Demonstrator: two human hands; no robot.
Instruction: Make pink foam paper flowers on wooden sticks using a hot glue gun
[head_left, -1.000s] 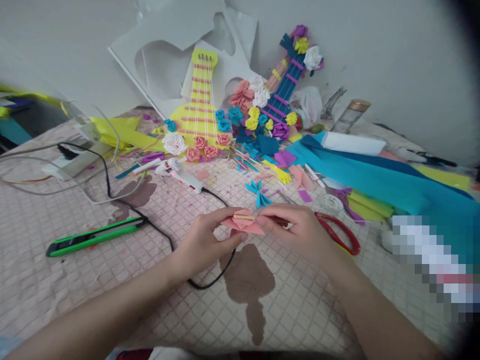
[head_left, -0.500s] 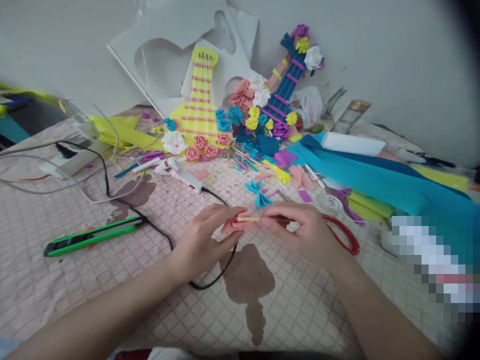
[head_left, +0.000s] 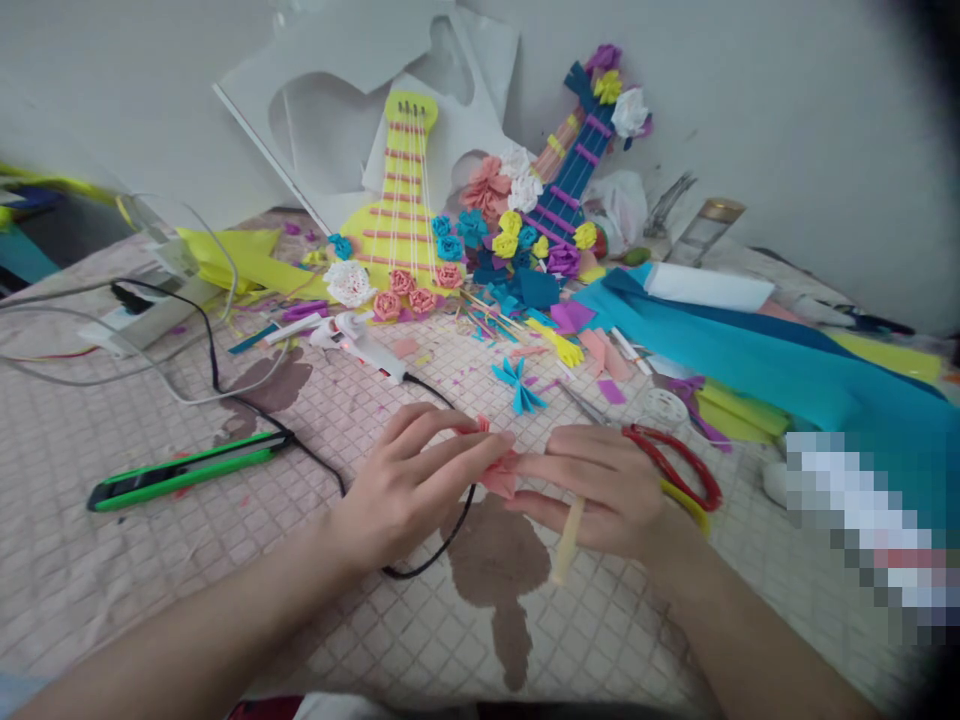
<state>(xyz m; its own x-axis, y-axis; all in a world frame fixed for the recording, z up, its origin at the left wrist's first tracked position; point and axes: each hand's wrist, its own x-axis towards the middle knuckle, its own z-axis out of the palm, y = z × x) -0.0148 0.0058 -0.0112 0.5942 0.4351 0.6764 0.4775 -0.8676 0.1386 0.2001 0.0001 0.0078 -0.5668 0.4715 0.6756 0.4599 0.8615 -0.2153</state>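
Note:
My left hand (head_left: 409, 490) pinches a small piece of pink crepe paper (head_left: 501, 478), shaped like a flower, over the middle of the table. Opposite it, the fingertips of my right hand (head_left: 604, 495) touch the right side of the same paper. A pale wooden stick (head_left: 568, 545) is tucked between my right fingers, its free end slanting down toward the tabletop. Just beyond the right hand lie red-handled scissors (head_left: 679, 465). A folded blue paper piece (head_left: 517, 385) rests behind both hands.
On the left are a white glue gun (head_left: 360, 347) with a black cord, a green cutter (head_left: 187, 472) and a power strip (head_left: 142, 310). A yellow paper guitar (head_left: 401, 220) and a blue one (head_left: 570, 185) lean at the back. Blue crepe paper (head_left: 720, 345) spreads along the right.
My right hand has turned, swinging the stick from lying across the pink paper to pointing downward. Fingers of both hands now press on the paper. The scissors show more.

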